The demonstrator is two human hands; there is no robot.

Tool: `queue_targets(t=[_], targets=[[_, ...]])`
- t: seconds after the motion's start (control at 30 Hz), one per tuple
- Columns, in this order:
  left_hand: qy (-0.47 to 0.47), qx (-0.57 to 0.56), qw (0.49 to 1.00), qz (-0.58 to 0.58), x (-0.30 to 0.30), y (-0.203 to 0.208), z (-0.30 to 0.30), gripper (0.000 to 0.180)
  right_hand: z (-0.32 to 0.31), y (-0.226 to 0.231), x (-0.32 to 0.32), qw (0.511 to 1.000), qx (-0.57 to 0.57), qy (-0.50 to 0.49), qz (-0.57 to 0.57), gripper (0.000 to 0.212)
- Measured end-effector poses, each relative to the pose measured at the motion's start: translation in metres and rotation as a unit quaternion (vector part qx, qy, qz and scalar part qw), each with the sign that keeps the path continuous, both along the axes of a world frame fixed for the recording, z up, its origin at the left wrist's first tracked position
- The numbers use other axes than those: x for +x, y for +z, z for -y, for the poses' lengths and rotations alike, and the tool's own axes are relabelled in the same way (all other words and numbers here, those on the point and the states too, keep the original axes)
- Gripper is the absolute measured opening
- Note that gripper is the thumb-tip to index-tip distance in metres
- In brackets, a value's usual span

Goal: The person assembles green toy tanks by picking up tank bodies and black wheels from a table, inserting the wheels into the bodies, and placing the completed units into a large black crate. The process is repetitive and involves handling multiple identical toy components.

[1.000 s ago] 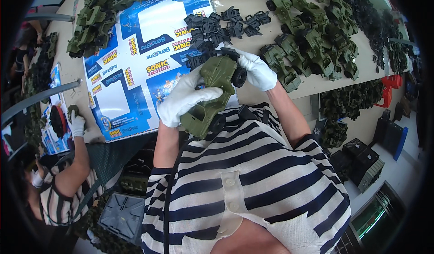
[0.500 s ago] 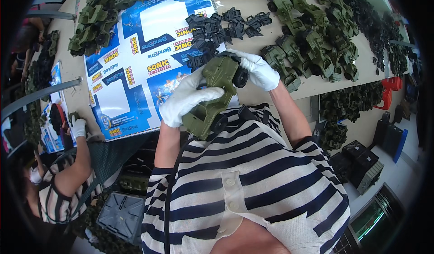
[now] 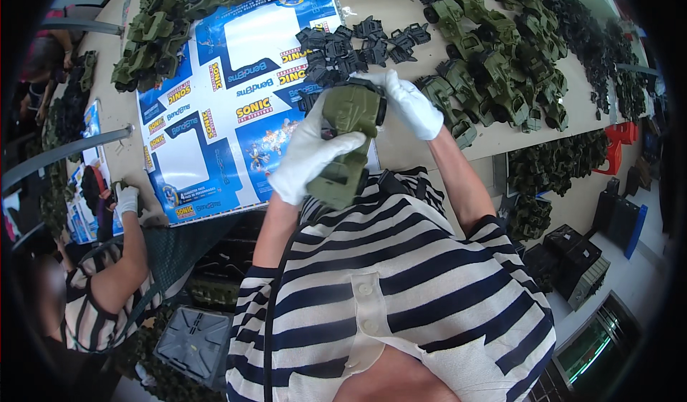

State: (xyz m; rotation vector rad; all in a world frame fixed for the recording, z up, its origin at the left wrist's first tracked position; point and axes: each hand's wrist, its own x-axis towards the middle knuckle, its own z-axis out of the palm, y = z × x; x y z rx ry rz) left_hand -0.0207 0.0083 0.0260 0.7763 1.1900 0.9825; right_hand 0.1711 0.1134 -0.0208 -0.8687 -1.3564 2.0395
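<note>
In front of my chest I hold an olive-green toy jeep, its dark wheel showing at the right side. My left hand, in a white glove, is closed round the left side of the jeep, thumb lying across its top. My right hand, also gloved, has its fingers bent against the far end of the jeep, where a bit of dark part shows; its fingertips are partly hidden. Just beyond lie several small black plastic parts in a cluster on the printed sheet and the table.
A blue-and-white printed card sheet covers part of the beige table. Green toy jeeps are heaped at the right and far left. A grey crate sits low at left. A co-worker's gloved hand works at the left.
The jeep has turned more upright and its near end has swung right, so its near wheel no longer shows. My left hand moved right with it; my right hand shifted slightly.
</note>
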Motion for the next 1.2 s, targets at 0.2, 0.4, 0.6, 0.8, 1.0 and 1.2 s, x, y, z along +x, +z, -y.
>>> queue_targets(t=[0.2,0.4,0.6,0.8,1.0,1.2], targets=[[0.115,0.174,0.974,0.092,0.045,-0.035,-0.008,0.106,0.013,0.019,-0.015,0.993,0.065,-0.094,0.008,0.058],[0.132,0.174,0.963,0.155,0.033,-0.04,-0.01,0.103,0.019,0.008,-0.018,0.958,0.257,-0.123,-0.009,0.057],[0.143,0.322,0.918,-0.182,0.035,-0.038,-0.017,0.063,0.036,0.014,-0.015,0.935,0.326,-0.132,0.038,0.075],[0.127,0.342,0.9,-0.239,0.037,-0.035,-0.018,0.039,0.045,0.015,-0.005,0.907,0.378,-0.165,0.084,0.045],[0.138,0.249,0.929,-0.237,0.04,-0.061,-0.023,0.038,0.051,-0.005,-0.019,0.926,0.252,-0.245,0.137,0.021],[0.096,0.191,0.889,-0.405,-0.049,-0.058,-0.072,0.059,-0.056,-0.014,0.067,0.806,0.319,-0.414,0.277,0.027]])
